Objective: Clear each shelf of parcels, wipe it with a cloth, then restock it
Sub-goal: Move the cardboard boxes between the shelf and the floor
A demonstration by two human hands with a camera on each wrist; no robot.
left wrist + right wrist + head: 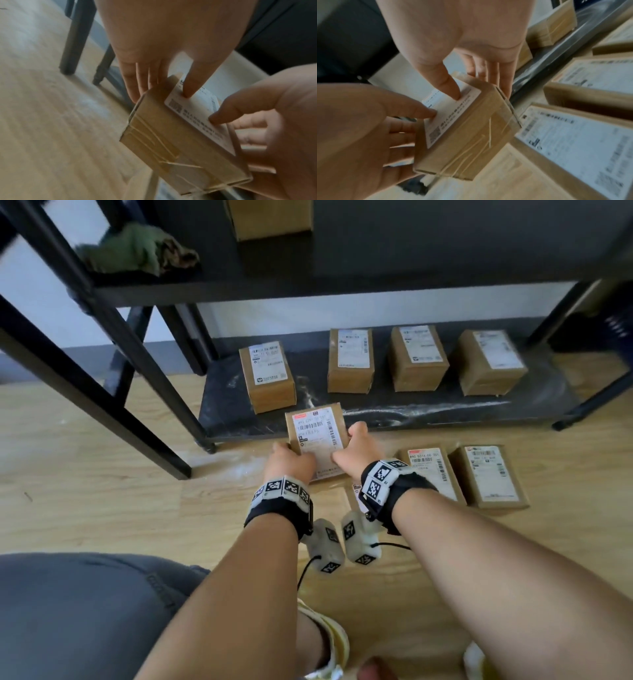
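Cardboard parcel (317, 436), label up, hangs above the wooden floor (102, 491) just before the bottom shelf (394, 405), clamped between the left hand (291, 462) and right hand (356, 453), thumbs pressed on its label, fingers wrapped round its sides. Four boxes (349, 361) already stand on that shelf. Judging by the glossy tape, the grip may slip, or the parcel could clip the shelf edge.

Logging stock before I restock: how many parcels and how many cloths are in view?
Parcels: 9
Cloths: 1
Total: 10
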